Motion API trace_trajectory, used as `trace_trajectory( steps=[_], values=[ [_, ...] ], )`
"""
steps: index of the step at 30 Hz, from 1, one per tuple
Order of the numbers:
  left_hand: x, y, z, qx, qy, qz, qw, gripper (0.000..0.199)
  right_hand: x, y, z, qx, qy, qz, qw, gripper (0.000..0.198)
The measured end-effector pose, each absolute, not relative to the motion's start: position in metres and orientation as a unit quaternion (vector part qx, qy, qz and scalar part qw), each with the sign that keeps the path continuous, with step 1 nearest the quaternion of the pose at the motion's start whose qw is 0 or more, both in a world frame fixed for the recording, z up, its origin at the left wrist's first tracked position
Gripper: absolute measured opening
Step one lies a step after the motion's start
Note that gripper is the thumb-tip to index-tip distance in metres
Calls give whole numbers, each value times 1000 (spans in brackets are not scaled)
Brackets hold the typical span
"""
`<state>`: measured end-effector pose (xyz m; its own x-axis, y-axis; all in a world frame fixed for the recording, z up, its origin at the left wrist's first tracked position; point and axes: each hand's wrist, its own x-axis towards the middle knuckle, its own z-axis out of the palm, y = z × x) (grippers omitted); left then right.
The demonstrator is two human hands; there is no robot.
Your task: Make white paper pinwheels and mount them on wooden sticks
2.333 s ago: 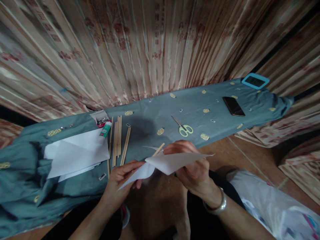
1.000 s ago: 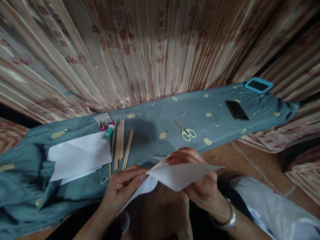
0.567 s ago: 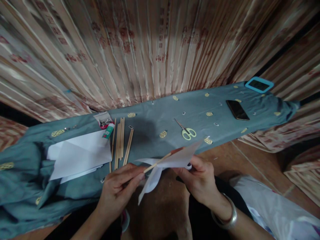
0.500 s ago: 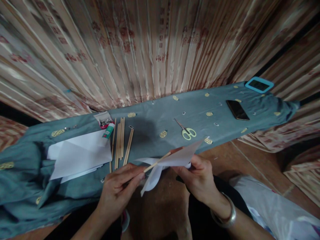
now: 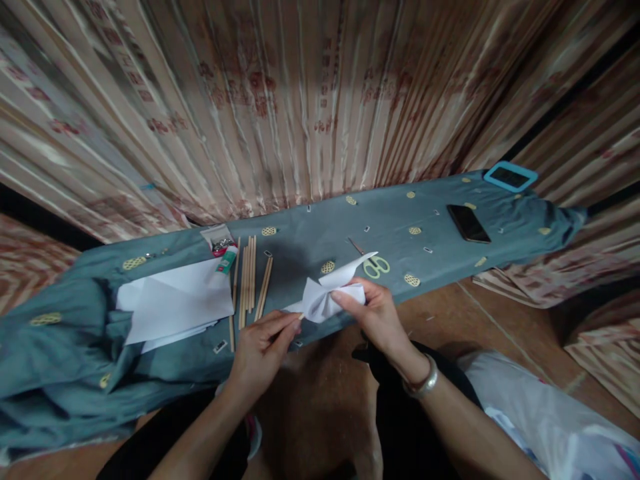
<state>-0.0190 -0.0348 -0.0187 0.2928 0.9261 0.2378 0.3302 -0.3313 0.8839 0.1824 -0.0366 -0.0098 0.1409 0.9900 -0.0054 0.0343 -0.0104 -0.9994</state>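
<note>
A white paper pinwheel [image 5: 316, 299] with folded, curling blades is held in front of me, over the near edge of the cloth-covered table. My right hand [image 5: 377, 317], with a silver bangle on its wrist, pinches the pinwheel from the right, thumb on the paper near its centre. On the other side, my left hand [image 5: 263, 350] is closed on a thin wooden stick [image 5: 301, 317]; only a short bit shows between its fingertips and the paper. Behind the pinwheel lie green-handled scissors [image 5: 376, 267], partly covered by a blade.
Several wooden sticks [image 5: 249, 277] lie left of centre on the blue-green cloth [image 5: 295, 233]. Beside them are white paper sheets [image 5: 175, 297], a green-and-white tube [image 5: 227, 260] and an open packet of small metal pieces [image 5: 219, 241]. A phone [image 5: 469, 223] and a blue-framed device [image 5: 510, 177] lie far right.
The pinwheel has turned so its folded face shows more, and a blade now overlaps the scissors. My right hand has moved a little left and up; the stick is now mostly hidden.
</note>
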Motion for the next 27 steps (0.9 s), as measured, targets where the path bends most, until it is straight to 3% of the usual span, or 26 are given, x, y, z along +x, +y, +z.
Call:
trace_trajectory(
  steps=[6,17,27],
  values=[
    [-16,-28,-26,681,450,398,420,24,183,-26,-22,-539,-422,490,539,30],
    [-13,-26,-23,677,468,401,401,24,181,-20,-22,-524,-395,511,556,38],
    [-12,-25,-19,694,460,375,407,28,188,-21,-22,-527,-440,512,517,35]
  ],
)
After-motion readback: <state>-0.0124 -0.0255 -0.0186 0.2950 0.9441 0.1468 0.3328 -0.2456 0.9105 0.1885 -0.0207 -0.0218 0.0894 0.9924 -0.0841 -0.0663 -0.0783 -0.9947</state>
